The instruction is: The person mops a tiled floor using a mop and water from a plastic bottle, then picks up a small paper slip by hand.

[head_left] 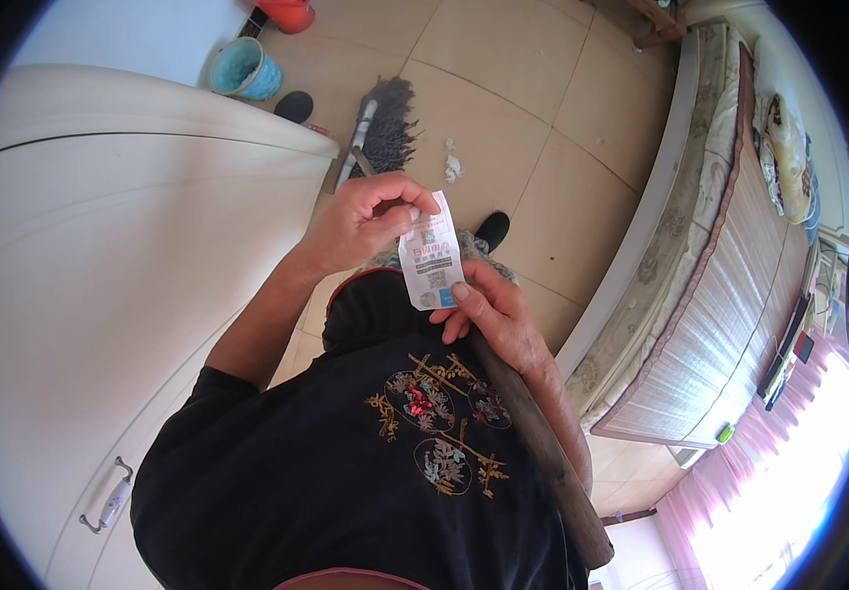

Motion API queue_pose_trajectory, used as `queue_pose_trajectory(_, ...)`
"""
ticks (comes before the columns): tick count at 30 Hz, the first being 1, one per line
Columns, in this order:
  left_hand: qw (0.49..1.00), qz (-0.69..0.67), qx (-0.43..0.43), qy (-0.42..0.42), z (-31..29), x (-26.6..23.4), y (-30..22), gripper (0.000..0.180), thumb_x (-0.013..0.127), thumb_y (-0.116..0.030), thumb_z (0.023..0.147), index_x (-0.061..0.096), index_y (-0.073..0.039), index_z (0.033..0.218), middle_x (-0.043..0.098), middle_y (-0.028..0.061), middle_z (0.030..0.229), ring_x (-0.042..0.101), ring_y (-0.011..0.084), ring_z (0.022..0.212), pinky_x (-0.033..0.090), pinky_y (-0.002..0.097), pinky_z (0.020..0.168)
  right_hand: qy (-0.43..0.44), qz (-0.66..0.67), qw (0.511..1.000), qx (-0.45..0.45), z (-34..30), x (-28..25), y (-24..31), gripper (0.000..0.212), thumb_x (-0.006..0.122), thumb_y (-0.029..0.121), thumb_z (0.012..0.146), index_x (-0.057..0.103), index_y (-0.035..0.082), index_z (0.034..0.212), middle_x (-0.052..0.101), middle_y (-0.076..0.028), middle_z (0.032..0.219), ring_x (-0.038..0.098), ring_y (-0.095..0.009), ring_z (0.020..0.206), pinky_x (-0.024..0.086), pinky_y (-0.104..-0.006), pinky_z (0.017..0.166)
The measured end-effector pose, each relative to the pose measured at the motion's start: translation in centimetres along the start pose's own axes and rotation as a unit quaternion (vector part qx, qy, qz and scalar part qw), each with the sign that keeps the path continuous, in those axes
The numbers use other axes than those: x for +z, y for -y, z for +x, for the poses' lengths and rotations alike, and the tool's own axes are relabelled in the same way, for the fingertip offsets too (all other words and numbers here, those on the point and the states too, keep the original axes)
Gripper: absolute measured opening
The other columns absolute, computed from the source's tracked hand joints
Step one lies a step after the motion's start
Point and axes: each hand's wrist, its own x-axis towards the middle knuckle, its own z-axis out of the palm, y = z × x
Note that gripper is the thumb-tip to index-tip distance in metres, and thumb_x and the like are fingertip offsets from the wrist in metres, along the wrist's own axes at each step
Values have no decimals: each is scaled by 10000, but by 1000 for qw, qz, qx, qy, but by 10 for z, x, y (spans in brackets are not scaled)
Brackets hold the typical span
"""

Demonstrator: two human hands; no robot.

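My left hand (380, 221) pinches the upper left edge of a small white paper slip (427, 258) with printing and a blue patch at its bottom corner. My right hand (503, 310) grips the slip's lower right edge, thumb on top and fingers beneath. Between the two hands the slip is held up in front of my dark embroidered top. A wooden pole (537, 447) leans along my right forearm and passes behind my hands. It appears to run down to a grey, shaggy broom head (390, 128) on the floor.
White scraps (453, 167) lie on the tiled floor beyond my hands. A pale cabinet (149, 246) stands close on the left, with a blue bin (245, 69) past its far end. On the right is a bed with a woven mat (709, 324). Pink curtains (729, 482) hang behind it.
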Motion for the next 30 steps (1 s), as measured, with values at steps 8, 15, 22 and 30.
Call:
queue_pose_trajectory(8, 999, -36, -7, 13, 4, 0, 4, 142, 471, 15, 761, 545, 8, 881, 557, 20, 786, 509, 53, 713, 421, 199, 640, 5, -43, 999, 19, 4, 0, -2, 261, 415, 220, 883, 527, -5, 951, 592, -59, 736, 549, -69, 574, 418, -183, 533)
queue_pose_trajectory(15, 998, -61, -14, 32, 3, -2, 5, 142, 552, 1, 755, 537, -10, 895, 527, -4, 801, 502, 32, 710, 422, 182, 617, 1, -39, 999, 31, 4, 4, 1, 248, 384, 188, 892, 530, -5, 944, 597, -68, 749, 541, -74, 564, 423, -183, 537)
queue_pose_trajectory(22, 994, -97, -43, 20, 2, -4, 5, 189, 535, -3, 730, 539, 6, 919, 532, -4, 766, 489, 30, 676, 418, 182, 607, 1, -30, 999, 35, 5, 5, 2, 260, 381, 196, 892, 530, -6, 962, 599, -67, 735, 538, -71, 550, 419, -179, 528)
queue_pose_trajectory(30, 995, -91, -47, 10, 2, -3, 6, 189, 516, 7, 733, 546, 15, 919, 548, 6, 786, 507, 36, 696, 426, 189, 622, 7, -31, 999, 40, 4, 5, 0, 273, 379, 212, 893, 532, -2, 968, 599, -68, 732, 536, -71, 552, 418, -181, 531)
